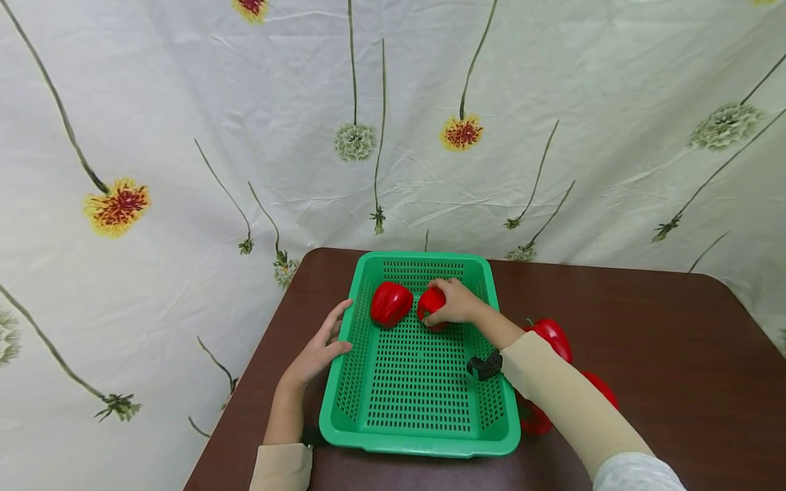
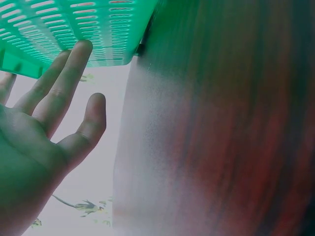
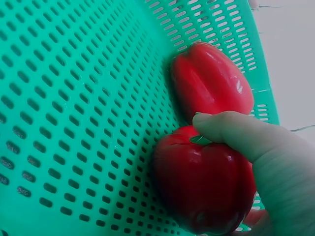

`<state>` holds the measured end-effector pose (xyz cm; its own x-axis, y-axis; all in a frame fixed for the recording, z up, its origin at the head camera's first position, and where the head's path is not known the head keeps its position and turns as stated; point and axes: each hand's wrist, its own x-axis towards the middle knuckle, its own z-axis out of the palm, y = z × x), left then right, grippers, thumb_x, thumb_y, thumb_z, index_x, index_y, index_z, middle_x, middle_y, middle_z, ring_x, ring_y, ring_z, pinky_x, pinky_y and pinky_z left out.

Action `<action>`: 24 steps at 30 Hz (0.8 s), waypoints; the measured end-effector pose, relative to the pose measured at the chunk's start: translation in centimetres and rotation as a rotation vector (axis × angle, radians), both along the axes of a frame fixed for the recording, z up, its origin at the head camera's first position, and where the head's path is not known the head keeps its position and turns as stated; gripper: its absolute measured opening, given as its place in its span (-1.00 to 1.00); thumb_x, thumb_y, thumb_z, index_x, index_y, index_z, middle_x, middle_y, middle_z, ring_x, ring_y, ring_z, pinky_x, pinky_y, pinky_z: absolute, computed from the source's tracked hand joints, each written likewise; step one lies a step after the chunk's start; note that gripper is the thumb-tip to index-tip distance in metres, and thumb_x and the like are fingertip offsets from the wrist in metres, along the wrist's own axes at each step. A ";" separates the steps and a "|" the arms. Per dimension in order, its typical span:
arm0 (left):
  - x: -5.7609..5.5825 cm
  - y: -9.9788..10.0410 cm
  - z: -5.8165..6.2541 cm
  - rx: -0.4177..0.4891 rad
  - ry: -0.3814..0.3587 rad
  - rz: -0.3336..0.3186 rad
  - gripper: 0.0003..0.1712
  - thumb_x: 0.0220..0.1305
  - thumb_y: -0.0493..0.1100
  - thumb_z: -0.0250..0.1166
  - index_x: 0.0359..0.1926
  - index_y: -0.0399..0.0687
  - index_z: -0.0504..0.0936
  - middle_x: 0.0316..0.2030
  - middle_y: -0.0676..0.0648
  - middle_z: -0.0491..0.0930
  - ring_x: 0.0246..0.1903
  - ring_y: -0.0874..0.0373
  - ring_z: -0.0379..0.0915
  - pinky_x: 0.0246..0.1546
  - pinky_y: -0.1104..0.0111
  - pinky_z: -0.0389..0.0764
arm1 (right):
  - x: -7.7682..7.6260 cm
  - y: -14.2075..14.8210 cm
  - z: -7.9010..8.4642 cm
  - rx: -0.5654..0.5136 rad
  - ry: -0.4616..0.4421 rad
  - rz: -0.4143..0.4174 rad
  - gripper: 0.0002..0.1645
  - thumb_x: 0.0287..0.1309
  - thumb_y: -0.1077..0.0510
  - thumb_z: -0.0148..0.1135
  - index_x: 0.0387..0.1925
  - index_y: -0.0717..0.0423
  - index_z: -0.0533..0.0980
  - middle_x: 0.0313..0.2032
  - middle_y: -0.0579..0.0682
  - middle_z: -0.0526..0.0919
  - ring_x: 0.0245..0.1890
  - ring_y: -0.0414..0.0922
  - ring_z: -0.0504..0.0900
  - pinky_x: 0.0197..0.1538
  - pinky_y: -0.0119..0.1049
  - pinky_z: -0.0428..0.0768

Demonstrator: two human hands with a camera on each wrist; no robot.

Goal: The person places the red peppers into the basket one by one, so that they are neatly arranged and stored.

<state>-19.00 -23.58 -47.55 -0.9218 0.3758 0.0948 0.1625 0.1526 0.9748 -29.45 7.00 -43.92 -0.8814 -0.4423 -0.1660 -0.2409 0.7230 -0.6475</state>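
Observation:
A green perforated plastic basket (image 1: 420,447) stands on the table. Inside it, toward the far end, my right hand (image 1: 457,302) grips a red bell pepper (image 3: 202,184), thumb beside its green stem and fingers round the other side. Left of that one, a second red bell pepper (image 1: 391,304) lies against the basket's far left corner. My left hand (image 1: 318,351) is at the basket's left side, fingers spread and fairly straight, fingertips right at the rim. In the left wrist view the left hand (image 2: 49,118) shows its palm, with fingers near the slotted wall.
More red bell peppers lie on the table right of the basket, one behind the right forearm (image 1: 551,335), others partly hidden by it (image 1: 535,419). The dark brown table (image 1: 663,354) has rounded far corners. A white flowered cloth (image 1: 282,102) hangs behind it.

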 end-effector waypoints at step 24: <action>0.1 -0.1 0.1 0.021 -0.009 -0.016 -0.14 0.33 -0.16 0.08 0.55 0.17 -0.10 0.32 -0.35 0.18 0.22 -0.26 0.25 0.04 0.04 0.39 | 0.1 0.2 0.4 -0.089 0.024 -0.024 -0.12 -0.04 -0.06 0.47 0.30 0.14 0.38 0.27 0.25 0.27 0.11 0.16 0.41 -0.08 -0.01 0.57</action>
<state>-18.94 -23.64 -47.40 -0.9164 0.3889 0.0948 0.1563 0.1296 0.9792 -29.30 7.15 -43.53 -0.8953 -0.4327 -0.1063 -0.2398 0.6689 -0.7036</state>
